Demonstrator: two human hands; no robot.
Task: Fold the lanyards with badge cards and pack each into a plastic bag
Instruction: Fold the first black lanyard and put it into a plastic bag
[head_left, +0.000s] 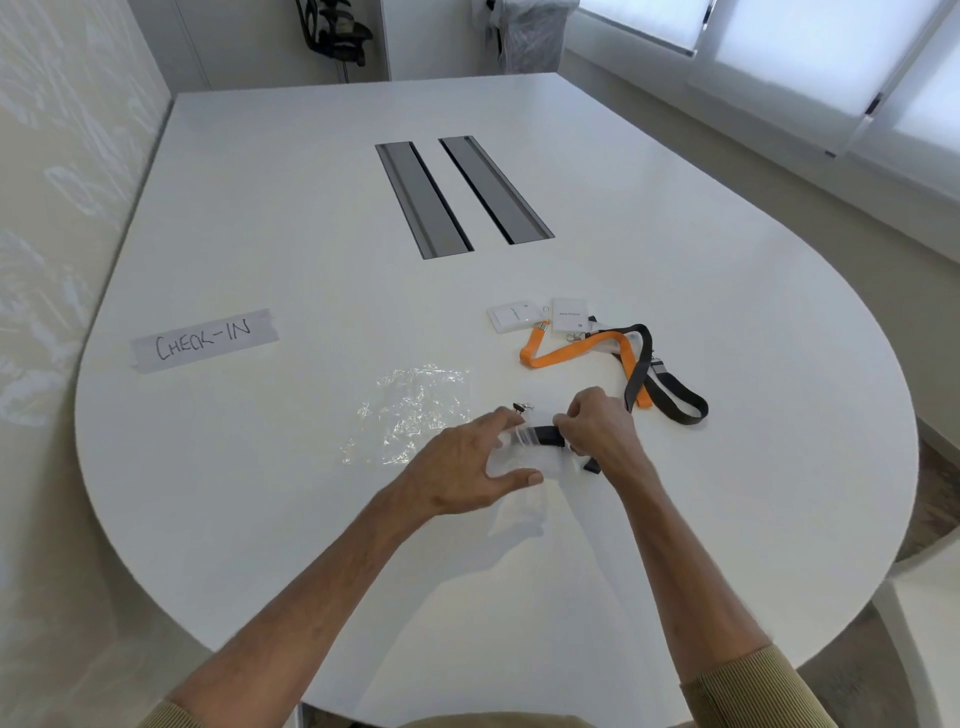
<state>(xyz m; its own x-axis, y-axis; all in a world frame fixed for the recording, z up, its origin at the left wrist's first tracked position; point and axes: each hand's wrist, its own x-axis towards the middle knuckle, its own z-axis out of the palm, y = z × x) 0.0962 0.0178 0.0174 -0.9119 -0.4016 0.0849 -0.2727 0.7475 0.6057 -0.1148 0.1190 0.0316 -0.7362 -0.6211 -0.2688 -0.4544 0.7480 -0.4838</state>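
At the near right of the white table (260, 234), right hand (597, 431) pinches a folded black lanyard (550, 435) at the mouth of a clear bag (519, 462). Left hand (462, 473), fingers spread straight, touches the bag. Orange lanyard (571, 351) and badge cards (511, 317) lie farther back.

The right hand (597, 431) curls over the folded black fabric lanyard (550, 435) and hides most of it; only a short band shows just left of the fingers. The small clear plastic bag (519, 462) in the grip is blurred, so its mouth and contents cannot be made out, and the left hand (467, 467) covers its left side. Beyond the grip, print on the two white rectangular badge cards (570, 313) is too small to read.
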